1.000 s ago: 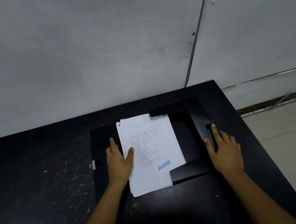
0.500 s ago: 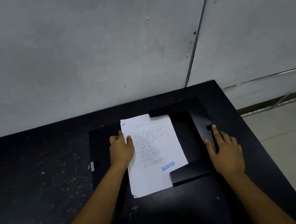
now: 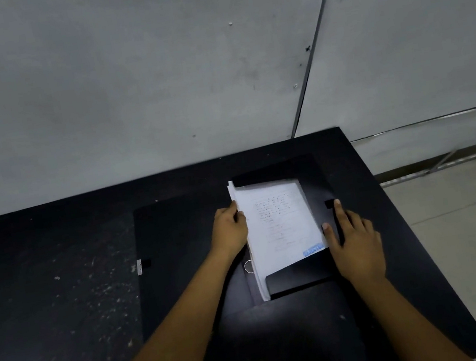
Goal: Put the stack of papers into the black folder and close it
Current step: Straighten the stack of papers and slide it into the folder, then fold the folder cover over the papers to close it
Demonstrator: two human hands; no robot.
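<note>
The black folder (image 3: 177, 236) lies open and flat on the black table. The stack of white papers (image 3: 278, 227) with printed text and a blue stamp sits in the folder's right half, its top and bottom edges tucked under the black corner flaps (image 3: 298, 276). My left hand (image 3: 229, 231) grips the stack's left edge, which is lifted slightly. My right hand (image 3: 352, 243) rests flat on the folder's right side, fingers spread, thumb touching the papers' right edge.
The black table (image 3: 62, 301) is scuffed with white marks; its right edge drops to a tiled floor (image 3: 471, 221). A grey panelled wall (image 3: 153, 84) stands right behind the table. A small white label (image 3: 139, 267) marks the folder's left edge.
My left hand has pushed the stack to the right, so it now sits inside the right half under the flaps. My right hand stayed in place.
</note>
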